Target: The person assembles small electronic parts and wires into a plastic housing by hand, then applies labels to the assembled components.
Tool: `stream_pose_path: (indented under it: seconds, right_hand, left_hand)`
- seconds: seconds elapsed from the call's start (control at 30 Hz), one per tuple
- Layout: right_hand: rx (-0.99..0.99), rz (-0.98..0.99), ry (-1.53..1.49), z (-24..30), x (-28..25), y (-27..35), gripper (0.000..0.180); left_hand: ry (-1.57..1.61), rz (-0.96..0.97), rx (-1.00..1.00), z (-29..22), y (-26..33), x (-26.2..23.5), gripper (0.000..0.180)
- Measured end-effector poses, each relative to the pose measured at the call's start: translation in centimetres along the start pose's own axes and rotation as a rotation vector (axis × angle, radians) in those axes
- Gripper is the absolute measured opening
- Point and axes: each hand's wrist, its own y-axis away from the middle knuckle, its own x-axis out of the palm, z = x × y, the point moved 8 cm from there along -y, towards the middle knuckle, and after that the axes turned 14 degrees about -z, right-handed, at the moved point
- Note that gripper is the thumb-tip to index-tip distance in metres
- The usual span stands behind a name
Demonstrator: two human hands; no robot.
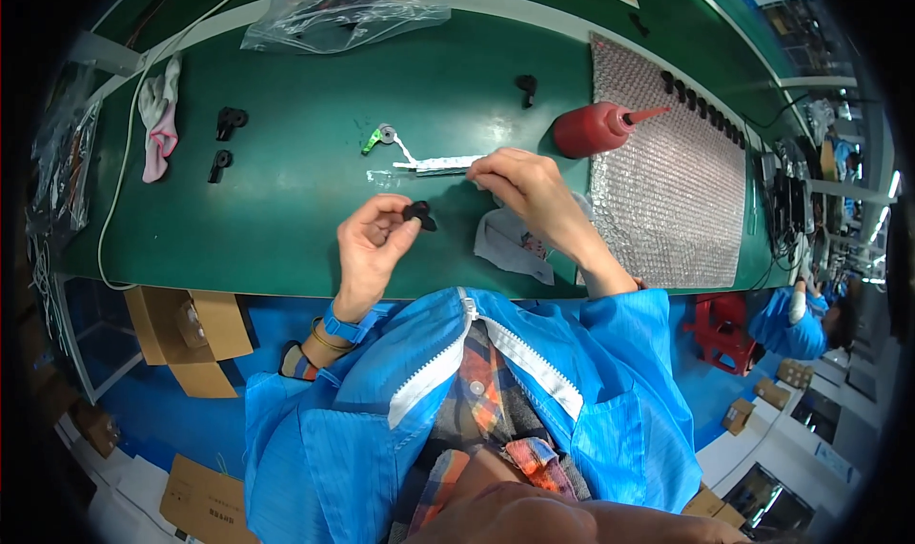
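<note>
Between the thumb and fingers of my left hand (370, 244) is a small black plastic part (419, 216), held just above the green table (295, 229). My right hand (526, 189) has its fingertips pinched together at the right end of a narrow white strip (443, 164); whatever is between them is too small to make out. Left of the strip lies a small grey roll with a bright green tag (379, 138), a white tail running toward the strip. A grey cloth (510, 244) rests partly beneath my right wrist. Beyond that wrist is a red squeeze bottle (591, 130) with a pointed nozzle.
Black parts (230, 123) lie at the left, another black part (526, 89) at the back. Bubble wrap (667, 182) covers the right side, with several black parts (701, 105) in a row. A pink-white glove (159, 120), cable (122, 177) and plastic bag (348, 10) are around.
</note>
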Motion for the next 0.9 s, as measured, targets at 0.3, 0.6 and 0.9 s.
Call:
stream_pose_path:
  seconds: [0.3, 0.6, 0.9]
  right_hand:
    - [0.11, 0.021, 0.405, -2.6, 0.5, -2.1, 0.013]
    - [-0.1, 0.242, 0.511, -0.6, 6.1, -5.2, 0.013]
    - [-0.338, 0.291, 0.595, 0.4, 11.7, -8.1, 0.019]
  left_hand:
    - [0.022, -0.079, 0.032, 0.1, -1.2, -3.0, 0.019]
    - [0.096, -0.232, 0.053, -1.6, -4.2, -5.4, 0.021]
    - [0.069, -0.308, 0.079, -1.9, -5.5, -7.3, 0.02]
